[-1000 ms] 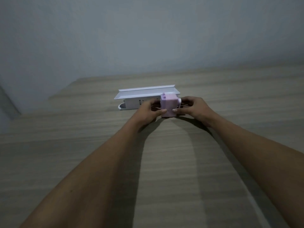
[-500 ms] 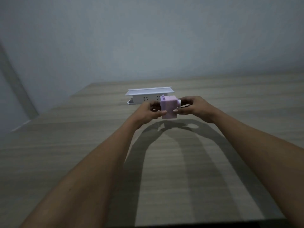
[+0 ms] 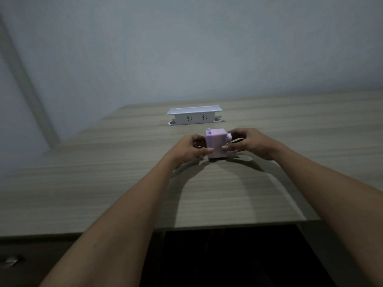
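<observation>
Left grip (image 3: 190,149) clamped on pink box (image 3: 215,145) from its left side, right grip (image 3: 250,143) clamped from its right. Box at middle of surface (image 3: 103,183), near white socket unit (image 3: 193,118); resting or lifted, unclear.

Box (image 3: 216,145) btwn left hand (image 3: 189,151) & right hand (image 3: 250,143), mid-worktop (image 3: 103,183); behind it, apart, socket unit (image 3: 194,118) w/ 2 outlets.

both forearms cut off at bottom edge, pink box (image 3: 216,145) left side hidden by left hand (image 3: 189,150), socket (image 3: 193,119) markings too small
</observation>
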Available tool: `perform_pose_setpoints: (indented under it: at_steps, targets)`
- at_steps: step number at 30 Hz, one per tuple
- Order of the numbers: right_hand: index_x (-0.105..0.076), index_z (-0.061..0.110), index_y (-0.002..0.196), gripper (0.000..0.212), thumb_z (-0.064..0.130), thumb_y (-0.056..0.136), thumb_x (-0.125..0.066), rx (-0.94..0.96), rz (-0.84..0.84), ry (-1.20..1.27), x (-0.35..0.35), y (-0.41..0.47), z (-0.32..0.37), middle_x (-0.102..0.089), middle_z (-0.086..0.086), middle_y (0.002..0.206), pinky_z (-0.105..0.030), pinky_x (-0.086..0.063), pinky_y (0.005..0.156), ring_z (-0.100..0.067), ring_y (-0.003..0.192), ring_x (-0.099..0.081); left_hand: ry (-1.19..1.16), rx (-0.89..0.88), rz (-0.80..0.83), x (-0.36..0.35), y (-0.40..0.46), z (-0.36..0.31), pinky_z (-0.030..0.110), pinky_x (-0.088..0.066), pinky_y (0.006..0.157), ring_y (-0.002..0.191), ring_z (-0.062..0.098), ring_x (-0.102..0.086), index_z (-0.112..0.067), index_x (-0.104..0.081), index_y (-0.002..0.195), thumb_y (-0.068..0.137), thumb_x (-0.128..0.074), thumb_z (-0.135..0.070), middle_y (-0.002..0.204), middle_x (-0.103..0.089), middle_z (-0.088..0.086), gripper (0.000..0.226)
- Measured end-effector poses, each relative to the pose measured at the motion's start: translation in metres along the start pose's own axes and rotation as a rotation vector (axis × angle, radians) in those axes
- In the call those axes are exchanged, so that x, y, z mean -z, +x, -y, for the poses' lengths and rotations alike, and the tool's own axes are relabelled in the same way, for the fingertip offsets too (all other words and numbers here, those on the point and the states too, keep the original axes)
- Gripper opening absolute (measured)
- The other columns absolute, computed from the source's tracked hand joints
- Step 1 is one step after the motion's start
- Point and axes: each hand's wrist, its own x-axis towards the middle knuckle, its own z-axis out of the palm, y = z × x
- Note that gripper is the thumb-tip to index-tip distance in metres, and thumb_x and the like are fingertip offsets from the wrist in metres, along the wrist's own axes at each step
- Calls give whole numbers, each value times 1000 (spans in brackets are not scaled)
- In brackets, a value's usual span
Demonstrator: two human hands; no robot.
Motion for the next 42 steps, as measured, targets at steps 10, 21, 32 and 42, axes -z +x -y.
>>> perform_pose_setpoints:
  at_steps: [10,21,32,42]
  targets:
    - [-64,6,132,53,7,83,-81,8,5,9,-5,-2,-17,-73,-16,121,-29,-60,87,-23,101,-73,1,-45,-28,-6,-2,13,28,-58,87,102,21,-71,1,-60,132,81,-81,-3,120,-73,18,55]
    - [-66,7,129,49,9,82,-81,5,29,-18,-1,-4,-16,-70,-18,124,-46,-56,99,-24,96,-71,-27,30,-108,11,-16,21,14,-56,75,92,14,-67,4,-51,137,79,-81,1,109,-70,10,65]
    - [-65,6,129,54,6,79,-85,-34,14,-33,-1,-3,-12,-72,-17,118,-28,-57,76,-20,88,-72,4,15,-206,57,-43,15,12,-57,75,99,12,-68,4,-51,139,80,-80,1,128,-65,18,66]
    - [-59,10,142,79,25,71,-91,63,-89,-96,18,-12,36,-65,-2,134,-28,-47,103,-14,125,-59,4,-91,-212,66,-41,-51,12,-56,74,97,11,-69,2,-53,137,80,-80,-1,126,-67,16,63]
